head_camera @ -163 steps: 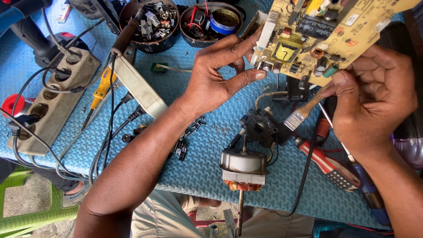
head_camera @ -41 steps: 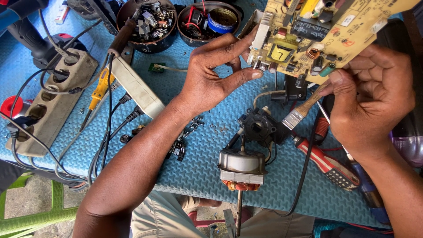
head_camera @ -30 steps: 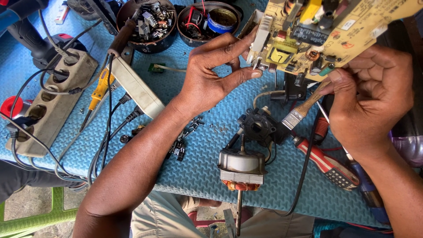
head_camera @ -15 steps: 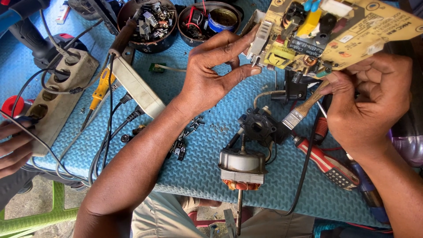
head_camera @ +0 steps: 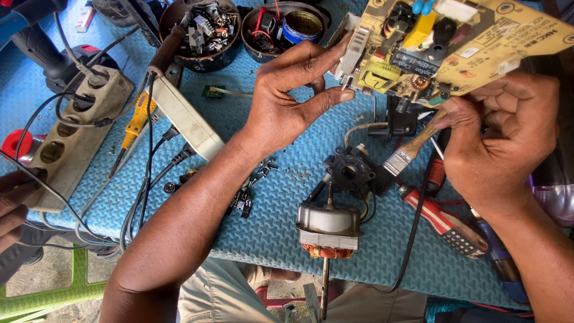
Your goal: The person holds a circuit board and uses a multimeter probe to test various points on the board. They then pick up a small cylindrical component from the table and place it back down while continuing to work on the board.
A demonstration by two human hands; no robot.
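Seen from above, a person's two bare hands hold a tan circuit board up over a blue textured mat. The left hand pinches the board's left edge between thumb and fingertips, by a white connector block. The right hand supports the board's lower right edge from beneath while clenched on a small paintbrush, whose bristle end points down and left, away from the board. On the mat below lies a small electric motor with its shaft pointing toward the person, and just right of it a red-handled screwdriver. Far left sits a beige power strip (another person's hand touches its near end). Two dark bowls of parts stand at the top.
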